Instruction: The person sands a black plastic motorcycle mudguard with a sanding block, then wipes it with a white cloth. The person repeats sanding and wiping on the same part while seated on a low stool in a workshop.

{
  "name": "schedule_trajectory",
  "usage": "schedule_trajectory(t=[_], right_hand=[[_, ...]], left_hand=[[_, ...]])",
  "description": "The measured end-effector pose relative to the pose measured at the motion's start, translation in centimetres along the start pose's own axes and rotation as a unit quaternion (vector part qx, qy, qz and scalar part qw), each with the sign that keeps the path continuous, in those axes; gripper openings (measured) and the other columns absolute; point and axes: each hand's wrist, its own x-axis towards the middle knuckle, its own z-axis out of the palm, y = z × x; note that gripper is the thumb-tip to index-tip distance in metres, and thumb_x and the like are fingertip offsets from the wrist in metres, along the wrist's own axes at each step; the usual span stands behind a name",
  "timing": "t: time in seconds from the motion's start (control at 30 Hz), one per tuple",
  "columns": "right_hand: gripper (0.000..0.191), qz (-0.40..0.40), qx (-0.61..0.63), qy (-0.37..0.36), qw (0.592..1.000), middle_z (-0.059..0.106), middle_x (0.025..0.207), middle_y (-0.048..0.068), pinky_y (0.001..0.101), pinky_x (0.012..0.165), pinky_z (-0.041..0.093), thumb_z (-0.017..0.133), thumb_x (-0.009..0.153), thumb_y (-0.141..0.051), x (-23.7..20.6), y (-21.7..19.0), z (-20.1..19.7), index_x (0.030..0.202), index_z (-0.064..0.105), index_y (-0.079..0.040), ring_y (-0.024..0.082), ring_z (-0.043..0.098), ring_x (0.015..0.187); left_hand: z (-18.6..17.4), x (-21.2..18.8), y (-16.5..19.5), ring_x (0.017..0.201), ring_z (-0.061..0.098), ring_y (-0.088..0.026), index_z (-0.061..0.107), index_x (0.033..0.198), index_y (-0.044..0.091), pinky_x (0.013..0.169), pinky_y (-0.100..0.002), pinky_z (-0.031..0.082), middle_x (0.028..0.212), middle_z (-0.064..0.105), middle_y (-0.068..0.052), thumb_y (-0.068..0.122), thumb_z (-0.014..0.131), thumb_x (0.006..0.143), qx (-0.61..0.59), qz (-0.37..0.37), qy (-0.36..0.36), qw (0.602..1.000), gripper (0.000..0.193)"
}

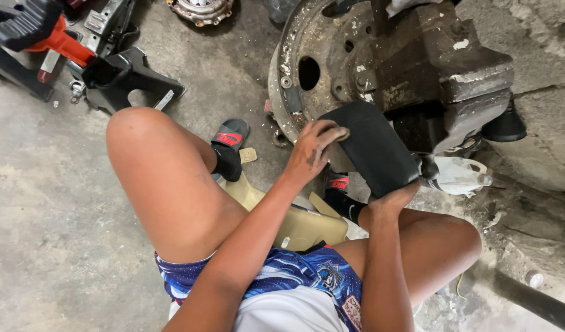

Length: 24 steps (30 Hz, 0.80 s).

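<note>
— Where's the pad?

— Black pad (pixel 371 147), tilted against the rusty drum (pixel 331 61), down by the floor (pixel 43 203). Left hand (pixel 313 150) has its grip closed over the top edge; right hand (pixel 393 198) clamps the lower end.

— Anything nearby?

— White bottle (pixel 458 175) just right of it, red jack (pixel 55 43) well off left.

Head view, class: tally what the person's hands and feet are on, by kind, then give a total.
Hands: 2, left hand and right hand
Dark curved pad held in both hands: 1
Black slides with red marks: 2, and
Total: 5
</note>
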Motion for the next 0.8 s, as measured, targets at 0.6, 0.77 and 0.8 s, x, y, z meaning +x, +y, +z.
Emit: schedule_trajectory(t=[0.6, 0.77, 0.8], right_hand=[[0.066, 0.005, 0.006, 0.009, 1.000, 0.060, 0.148, 0.010, 0.0457, 0.113, 0.050, 0.028, 0.101, -0.056, 1.0, 1.1, -1.7, 0.147, 0.051, -0.014, 0.031, 0.061, 0.134], [0.066, 0.005, 0.007, -0.022, 1.000, 0.061, 0.147, 0.011, 0.0454, 0.113, 0.050, 0.029, 0.101, -0.054, 1.3, 1.0, -1.8, 0.145, 0.054, -0.012, 0.032, 0.061, 0.133], [0.065, 0.015, 0.011, -0.028, 0.999, 0.061, 0.146, 0.011, 0.0455, 0.113, 0.050, 0.029, 0.101, -0.054, 1.2, 1.0, -1.8, 0.144, 0.055, -0.012, 0.032, 0.062, 0.132]], left_hand=[[2.4, -2.3, -7.4, 0.119, 0.061, -0.036, 0.075, 0.113, 0.012, 0.106, -0.044, 0.050, 0.123, 0.066, -0.015, -0.010, 0.061, 0.080, 0.056, -0.103, 0.151, 0.982, 0.042], [2.0, -1.2, -3.1, 0.118, 0.056, -0.039, 0.074, 0.110, 0.014, 0.106, -0.049, 0.046, 0.116, 0.070, -0.006, -0.009, 0.065, 0.062, 0.028, 0.064, 0.048, 0.996, 0.054], [1.8, -1.3, -2.4, 0.116, 0.056, -0.038, 0.073, 0.111, 0.014, 0.104, -0.048, 0.047, 0.118, 0.069, -0.006, -0.008, 0.067, 0.060, 0.024, 0.065, 0.028, 0.997, 0.056]])
